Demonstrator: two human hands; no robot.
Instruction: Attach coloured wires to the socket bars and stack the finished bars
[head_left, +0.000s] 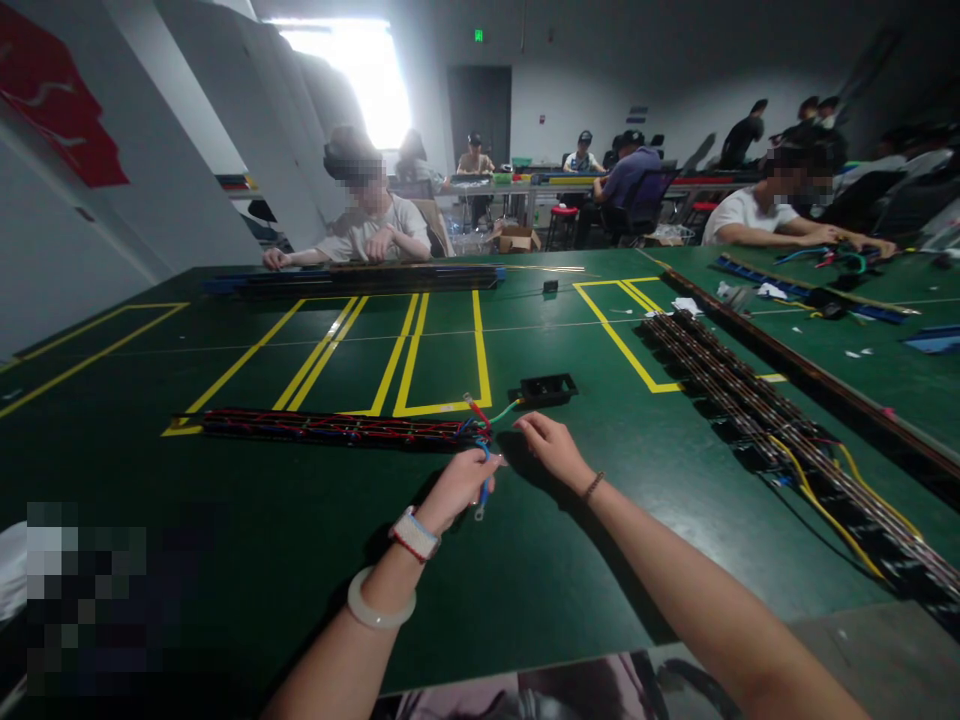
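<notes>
My left hand [459, 486] is closed on a blue wire [486, 490]. A metal ring terminal [479, 514] at the wire's end sticks out below the fingers. The wire comes from the right end of a long black strip [330, 430] laced with red and blue wires. A red wire [475, 408] with a metal end and a green wire [507, 410] rise from the same end. The green wire leads to a black rectangular socket housing [547, 389]. Just right of the strip's end, my right hand [553, 448] has its fingertips pinched together; anything between them is too small to make out.
Yellow tape outlines [405, 375] mark the green table [315, 560]. On the right lie several long wired strips [720, 385] with yellow wires, beside a long brown-black bar [810, 370]. A dark bundle of strips [360, 280] lies across the table, near a seated person [386, 225].
</notes>
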